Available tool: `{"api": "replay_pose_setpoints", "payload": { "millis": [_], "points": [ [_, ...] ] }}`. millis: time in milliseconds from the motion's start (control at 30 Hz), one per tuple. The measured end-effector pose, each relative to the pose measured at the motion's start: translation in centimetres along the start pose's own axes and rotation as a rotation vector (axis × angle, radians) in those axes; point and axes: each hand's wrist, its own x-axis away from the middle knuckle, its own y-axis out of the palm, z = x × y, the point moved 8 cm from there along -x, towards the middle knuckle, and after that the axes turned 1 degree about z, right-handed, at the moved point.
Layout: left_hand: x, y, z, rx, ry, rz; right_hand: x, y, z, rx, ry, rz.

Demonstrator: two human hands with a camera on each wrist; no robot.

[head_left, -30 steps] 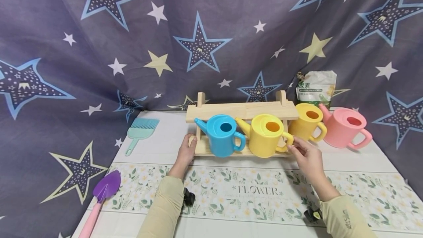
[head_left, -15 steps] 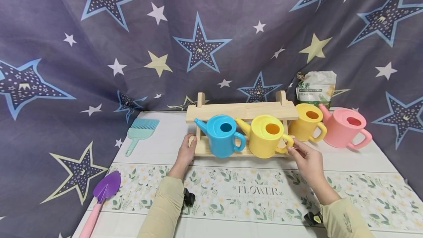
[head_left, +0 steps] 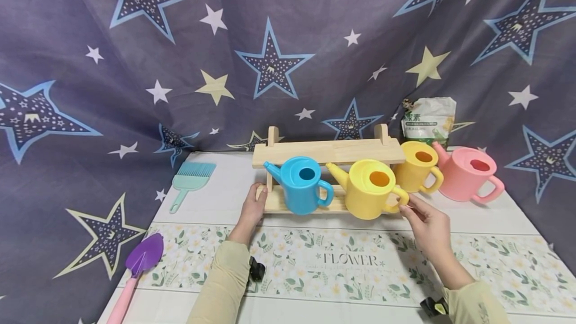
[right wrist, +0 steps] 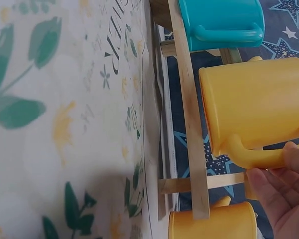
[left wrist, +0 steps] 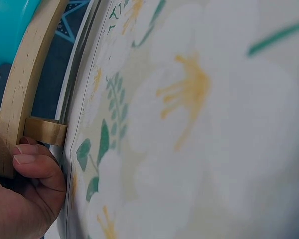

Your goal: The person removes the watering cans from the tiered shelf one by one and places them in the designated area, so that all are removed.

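Note:
A small two-tier wooden rack (head_left: 328,152) stands near the back of the table. My left hand (head_left: 253,210) grips the left end of its lower board (left wrist: 29,74), fingers curled beneath the wood in the left wrist view. On that board a blue watering can (head_left: 300,190) is nearest the left hand, its spout pointing left. To its right is a yellow watering can (head_left: 366,196), and my right hand (head_left: 428,224) pinches its handle (right wrist: 254,157) between thumb and fingers. I cannot tell whether this can's base touches the board.
Behind the rack's right end are another yellow watering can (head_left: 408,171), a pink watering can (head_left: 463,176) and a white bag (head_left: 427,121). A teal brush (head_left: 191,181) lies at the back left, and a purple-and-pink trowel (head_left: 145,255) at the front left.
The held yellow watering can has shifted right and slightly toward me with my right hand, widening its gap to the blue one. My left hand has stayed on the rack.

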Motion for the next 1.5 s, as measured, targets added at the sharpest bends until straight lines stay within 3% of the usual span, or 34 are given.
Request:
{"api": "replay_pose_setpoints", "payload": {
  "millis": [567, 833, 1500],
  "points": [
    [0.0, -0.2, 0.2, 0.0, 0.009, 0.008, 0.7, -3.6, -0.1, 0.032, 0.051, 0.065],
    [0.0, -0.2, 0.1, -0.011, -0.002, 0.01, 1.1, -5.3, 0.9, 0.064, 0.126, 0.092],
    [0.2, 0.0, 0.3, 0.006, 0.015, 0.004, 2.0, -9.8, 3.6, 0.073, 0.206, 0.209]
  ]
}}
